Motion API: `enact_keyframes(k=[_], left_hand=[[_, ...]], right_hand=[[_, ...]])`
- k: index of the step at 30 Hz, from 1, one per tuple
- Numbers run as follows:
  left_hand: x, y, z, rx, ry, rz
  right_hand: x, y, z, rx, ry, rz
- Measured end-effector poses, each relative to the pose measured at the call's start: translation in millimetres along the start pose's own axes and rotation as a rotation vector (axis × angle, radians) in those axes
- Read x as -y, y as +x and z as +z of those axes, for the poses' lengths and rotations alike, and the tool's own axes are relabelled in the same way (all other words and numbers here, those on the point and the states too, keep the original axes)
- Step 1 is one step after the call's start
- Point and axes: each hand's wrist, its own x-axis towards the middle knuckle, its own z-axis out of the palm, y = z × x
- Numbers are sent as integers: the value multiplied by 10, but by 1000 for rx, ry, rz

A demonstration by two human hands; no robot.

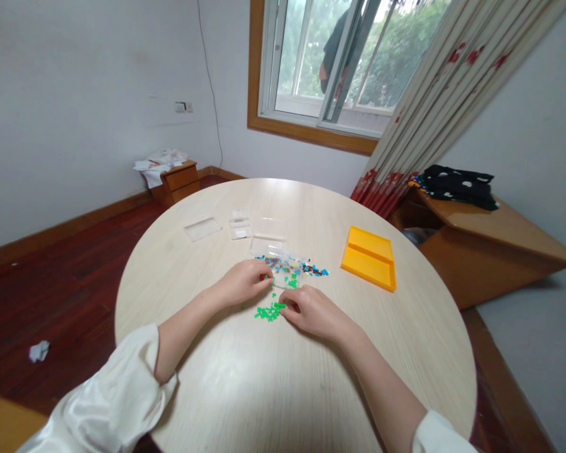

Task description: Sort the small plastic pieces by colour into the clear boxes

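Observation:
My left hand point(246, 280) is at the left edge of a clear plastic box point(283, 282), its fingers curled together. What lies between those fingertips is too small to make out. My right hand point(314, 309) is closed in a pinch just right of a small pile of green toy bricks point(266, 313). A longer green brick point(280, 305) shows at its fingertips. A few green bricks lie in the clear box, and others sit loose in front of it. Blue and dark bricks point(315, 270) are scattered behind and to the right of the box.
A yellow two-part tray point(370, 258) lies on the right of the round table point(311, 390). Toward the back left are a clear lid point(202, 229) and a small clear case point(239, 226). A person point(338, 47) is visible through the window.

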Motion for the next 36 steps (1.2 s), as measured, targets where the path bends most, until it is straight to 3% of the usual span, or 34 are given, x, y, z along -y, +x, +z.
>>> enact_keyframes(k=[12, 26, 36], left_hand=[[-38, -35, 31, 168, 51, 148], [-14, -11, 158, 138, 139, 148], [-10, -32, 44, 145, 93, 132]], right_hand=[[9, -2, -13, 12, 5, 16], [26, -19, -41, 57, 52, 45], [10, -19, -36, 51, 51, 27]])
